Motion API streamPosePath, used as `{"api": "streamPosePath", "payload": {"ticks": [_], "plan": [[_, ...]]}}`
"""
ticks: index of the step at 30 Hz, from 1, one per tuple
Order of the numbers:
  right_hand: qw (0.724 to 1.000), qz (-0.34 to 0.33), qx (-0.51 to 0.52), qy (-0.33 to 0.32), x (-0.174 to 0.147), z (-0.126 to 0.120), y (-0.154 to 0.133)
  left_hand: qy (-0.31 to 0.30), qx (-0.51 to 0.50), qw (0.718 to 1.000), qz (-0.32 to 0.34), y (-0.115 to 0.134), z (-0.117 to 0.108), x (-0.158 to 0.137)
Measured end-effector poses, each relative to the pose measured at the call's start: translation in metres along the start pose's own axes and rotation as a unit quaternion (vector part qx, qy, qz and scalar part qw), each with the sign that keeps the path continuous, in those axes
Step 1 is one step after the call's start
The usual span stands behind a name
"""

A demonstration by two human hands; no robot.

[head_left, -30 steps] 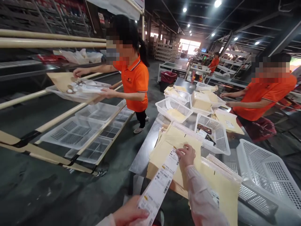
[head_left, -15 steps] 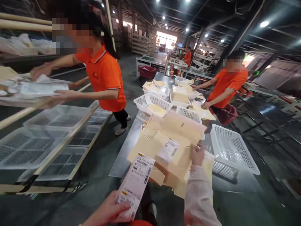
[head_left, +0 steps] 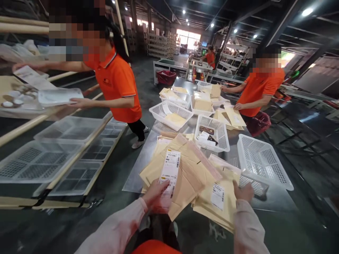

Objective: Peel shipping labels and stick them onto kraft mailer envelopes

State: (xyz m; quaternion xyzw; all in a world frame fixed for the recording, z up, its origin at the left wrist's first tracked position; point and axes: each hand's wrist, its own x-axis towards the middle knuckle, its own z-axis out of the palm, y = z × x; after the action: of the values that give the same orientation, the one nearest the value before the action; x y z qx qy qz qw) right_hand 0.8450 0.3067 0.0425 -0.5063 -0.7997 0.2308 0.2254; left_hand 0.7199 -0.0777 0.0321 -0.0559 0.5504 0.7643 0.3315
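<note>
My left hand (head_left: 156, 193) is closed on a strip of printed shipping labels (head_left: 171, 167), thumb on top. The strip lies over a fanned pile of tan padded envelopes (head_left: 188, 176), which have pinkish flap strips. To the right, my right hand (head_left: 243, 192) is open at the side of a stack of envelopes. The top envelope (head_left: 205, 201) of this stack bears a white label (head_left: 217, 196). Whether my right fingertips touch the stack's edge I cannot tell.
White baskets (head_left: 169, 109) with envelopes stand along the metal table (head_left: 135, 176). One basket (head_left: 225, 135) holds small packed items; another (head_left: 265, 158) is at the right. A co-worker (head_left: 262, 88) handles envelopes across the table. Another person (head_left: 116, 81) works at a rack (head_left: 79, 158) on the left.
My right hand has let go of the labelled envelope, now on the right stack, and moved right. My left hand brought the label strip up over the pile. The left co-worker lifted a white sheet.
</note>
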Motion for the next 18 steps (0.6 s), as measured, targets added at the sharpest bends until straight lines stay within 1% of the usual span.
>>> {"api": "streamPosePath", "payload": {"ticks": [1,2,3,4,5,6,7,9,11,13,15,18], "plan": [[0.999,-0.005,0.023,-0.033,-0.014,0.003,-0.007,-0.001,0.000,1.000,0.005,0.001,0.004,0.004],[0.994,-0.018,0.064,-0.092,-0.031,0.007,-0.015,-0.004,-0.001,1.000,0.008,0.002,0.006,0.006],[0.980,-0.037,0.111,-0.160,-0.049,0.012,-0.024,-0.006,-0.002,1.000,0.011,0.002,0.008,0.006],[0.953,-0.060,0.172,-0.241,-0.065,0.018,-0.035,-0.008,-0.003,1.000,0.013,0.003,0.008,0.006],[0.924,-0.086,0.222,-0.298,-0.080,0.025,-0.046,-0.010,-0.004,1.000,0.014,0.003,0.008,0.006],[0.917,-0.095,0.250,-0.296,-0.090,0.034,-0.059,-0.014,-0.007,1.000,0.014,0.004,0.008,0.006],[0.917,-0.098,0.265,-0.281,-0.096,0.043,-0.073,-0.016,-0.011,1.000,0.013,0.005,0.007,0.007],[0.940,-0.086,0.254,-0.209,-0.094,0.064,-0.101,-0.012,-0.018,1.000,0.017,0.009,0.003,0.011],[0.952,-0.082,0.234,-0.178,-0.079,0.084,-0.131,0.004,-0.025,0.999,0.023,0.016,-0.002,0.016],[0.955,-0.094,0.219,-0.175,-0.061,0.101,-0.160,0.015,-0.031,0.999,0.029,0.027,-0.010,0.015],[0.956,-0.112,0.199,-0.184,-0.044,0.114,-0.187,0.012,-0.049,0.998,0.040,0.040,-0.021,0.007],[0.961,-0.147,0.154,-0.178,-0.027,0.118,-0.217,0.008,-0.078,0.995,0.055,0.055,-0.042,-0.019]]}}
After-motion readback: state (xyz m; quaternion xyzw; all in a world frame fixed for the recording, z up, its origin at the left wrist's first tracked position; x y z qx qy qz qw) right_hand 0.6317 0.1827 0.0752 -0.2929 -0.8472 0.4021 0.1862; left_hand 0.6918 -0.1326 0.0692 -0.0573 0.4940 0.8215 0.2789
